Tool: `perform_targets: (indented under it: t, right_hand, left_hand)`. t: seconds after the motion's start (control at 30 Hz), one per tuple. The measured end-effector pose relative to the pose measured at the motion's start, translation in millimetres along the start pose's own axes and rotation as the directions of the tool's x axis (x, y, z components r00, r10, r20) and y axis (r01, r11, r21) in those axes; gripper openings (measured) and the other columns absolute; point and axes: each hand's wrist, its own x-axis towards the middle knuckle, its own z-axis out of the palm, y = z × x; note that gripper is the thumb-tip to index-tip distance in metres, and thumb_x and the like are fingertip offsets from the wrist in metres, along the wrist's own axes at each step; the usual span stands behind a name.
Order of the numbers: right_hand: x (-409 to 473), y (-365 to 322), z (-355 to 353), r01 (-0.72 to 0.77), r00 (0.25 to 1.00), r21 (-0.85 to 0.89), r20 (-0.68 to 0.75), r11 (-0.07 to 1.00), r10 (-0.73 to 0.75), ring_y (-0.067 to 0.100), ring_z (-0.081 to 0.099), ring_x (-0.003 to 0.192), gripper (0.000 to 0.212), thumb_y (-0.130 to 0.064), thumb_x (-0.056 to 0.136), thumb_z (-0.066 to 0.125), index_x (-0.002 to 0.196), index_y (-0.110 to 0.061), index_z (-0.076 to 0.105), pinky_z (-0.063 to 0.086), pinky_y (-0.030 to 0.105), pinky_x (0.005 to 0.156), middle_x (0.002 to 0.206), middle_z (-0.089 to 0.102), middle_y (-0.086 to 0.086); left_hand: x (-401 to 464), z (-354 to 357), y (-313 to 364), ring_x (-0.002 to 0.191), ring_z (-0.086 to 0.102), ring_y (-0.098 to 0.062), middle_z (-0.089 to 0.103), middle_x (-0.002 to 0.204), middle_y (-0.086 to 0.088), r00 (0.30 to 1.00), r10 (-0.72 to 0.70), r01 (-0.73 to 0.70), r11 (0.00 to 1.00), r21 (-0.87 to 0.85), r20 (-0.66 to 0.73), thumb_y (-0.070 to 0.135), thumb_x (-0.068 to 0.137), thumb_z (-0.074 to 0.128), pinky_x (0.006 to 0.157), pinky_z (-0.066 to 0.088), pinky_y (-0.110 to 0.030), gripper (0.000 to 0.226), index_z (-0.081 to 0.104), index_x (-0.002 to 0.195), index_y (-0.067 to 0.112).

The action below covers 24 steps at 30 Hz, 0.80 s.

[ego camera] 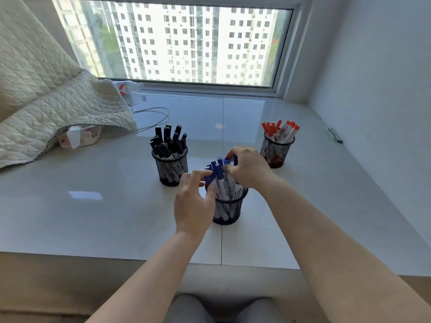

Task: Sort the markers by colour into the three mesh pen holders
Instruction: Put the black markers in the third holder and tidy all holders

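Three black mesh pen holders stand on the glossy white sill. The nearest holder [227,210] is full of blue-capped markers [219,173]. My left hand [194,201] pinches the markers on its left side, fingers curled round a blue cap. My right hand [248,167] grips the blue caps at the top right of the same bunch. Behind and to the left, a holder [172,170] carries several black-capped markers [168,141]. At the right, a third holder [276,152] carries several red-capped markers [281,130].
A quilted cream blanket [46,101] lies at the left, covering a packet [81,136]. A white cable [154,120] loops behind the black markers. Two pens [334,135] lie by the right wall. A window [177,43] spans the back.
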Motion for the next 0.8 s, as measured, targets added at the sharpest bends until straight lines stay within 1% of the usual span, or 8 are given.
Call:
perform_targets:
  t: [0.1, 0.17, 0.27, 0.4, 0.47, 0.53, 0.67, 0.8]
  right_hand:
    - [-2.8, -2.1, -10.1, 0.028, 0.987, 0.215, -0.162, 0.976, 0.007, 0.014, 0.053, 0.092, 0.022, -0.03, 0.084, 0.064, 0.099, -0.014, 0.063, 0.041, 0.025, 0.08, 0.093, 0.054, -0.003]
    - [-6.7, -3.3, -21.8, 0.066, 0.952, 0.369, -0.303, 0.927, 0.053, 0.007, 0.053, 0.077, 0.017, -0.031, 0.084, 0.064, 0.094, -0.018, 0.061, 0.041, 0.019, 0.071, 0.084, 0.056, -0.007]
    - [-11.1, -0.8, -42.0, 0.097, 0.875, 0.668, -0.41, 0.738, 0.257, 0.003, 0.049, 0.058, 0.012, -0.03, 0.085, 0.064, 0.087, -0.02, 0.057, 0.039, 0.017, 0.059, 0.072, 0.057, -0.006]
    - [-18.5, 9.9, -54.8, 0.109, 0.815, 0.961, -0.233, 0.254, 0.531, 0.005, 0.051, 0.048, 0.008, -0.021, 0.09, 0.055, 0.085, -0.014, 0.056, 0.043, 0.017, 0.047, 0.063, 0.059, 0.0]
    - [-23.5, 14.8, -53.7, 0.105, 0.836, 0.994, -0.083, -0.01, 0.543, 0.006, 0.056, 0.05, 0.007, -0.015, 0.09, 0.053, 0.084, -0.013, 0.057, 0.047, 0.018, 0.049, 0.059, 0.06, -0.002]
    - [-29.7, 20.1, -48.0, 0.049, 0.871, 0.991, 0.02, -0.127, 0.49, 0.006, 0.06, 0.054, 0.004, -0.011, 0.089, 0.053, 0.09, -0.012, 0.057, 0.049, 0.018, 0.051, 0.063, 0.064, -0.002]
    - [-42.4, 25.3, -31.1, -0.065, 0.925, 0.998, 0.049, 0.028, 0.376, 0.009, 0.062, 0.075, 0.029, -0.011, 0.089, 0.055, 0.117, -0.017, 0.047, 0.046, 0.026, 0.068, 0.074, 0.07, -0.004]
    - [-47.5, 21.3, -17.8, -0.102, 0.944, 0.929, -0.022, 0.354, 0.33, 0.016, 0.065, 0.088, 0.02, -0.006, 0.09, 0.054, 0.102, -0.02, 0.046, 0.049, 0.027, 0.071, 0.086, 0.07, 0.002]
  left_hand:
    - [-2.4, 3.3, -2.7, 0.094, 0.052, -0.003, 0.045, 0.107, 0.007, 0.999, -0.041, 0.042, 0.996, -0.082, 0.011, 0.028, 0.081, 0.066, 0.075, 0.051, -0.037, 0.03, 0.053, 0.107, 0.029]
    - [-7.1, 6.2, -4.6, 0.103, 0.046, 0.006, 0.04, 0.115, 0.01, 0.996, -0.074, 0.082, 0.983, -0.162, 0.053, 0.036, 0.076, 0.07, 0.083, 0.046, -0.03, 0.05, 0.043, 0.118, 0.031]
    - [-11.5, 13.8, -6.4, 0.113, 0.038, 0.011, 0.031, 0.127, 0.013, 0.978, -0.14, 0.177, 0.949, -0.261, 0.156, 0.048, 0.067, 0.072, 0.094, 0.037, -0.025, 0.083, 0.028, 0.134, 0.026]
    - [-14.5, 23.0, -10.0, 0.119, 0.037, 0.003, 0.035, 0.131, 0.012, 0.957, -0.165, 0.226, 0.941, -0.253, 0.239, 0.05, 0.061, 0.077, 0.099, 0.034, -0.024, 0.094, 0.025, 0.137, 0.03]
    - [-12.5, 25.7, -10.9, 0.116, 0.044, -0.005, 0.044, 0.127, 0.007, 0.952, -0.178, 0.24, 0.938, -0.249, 0.248, 0.05, 0.057, 0.076, 0.097, 0.039, -0.027, 0.091, 0.031, 0.134, 0.031]
    - [-11.7, 26.6, -12.1, 0.11, 0.052, -0.009, 0.052, 0.118, 0.006, 0.946, -0.189, 0.255, 0.936, -0.244, 0.263, 0.052, 0.055, 0.075, 0.093, 0.045, -0.03, 0.085, 0.036, 0.127, 0.031]
    - [-11.9, 25.5, -14.1, 0.102, 0.058, -0.009, 0.059, 0.108, 0.008, 0.945, -0.187, 0.251, 0.94, -0.232, 0.268, 0.054, 0.052, 0.075, 0.084, 0.048, -0.026, 0.072, 0.043, 0.113, 0.034]
    - [-9.9, 25.6, -14.0, 0.098, 0.056, -0.003, 0.06, 0.106, 0.011, 0.946, -0.184, 0.242, 0.948, -0.206, 0.265, 0.057, 0.05, 0.073, 0.073, 0.042, -0.01, 0.071, 0.044, 0.111, 0.035]
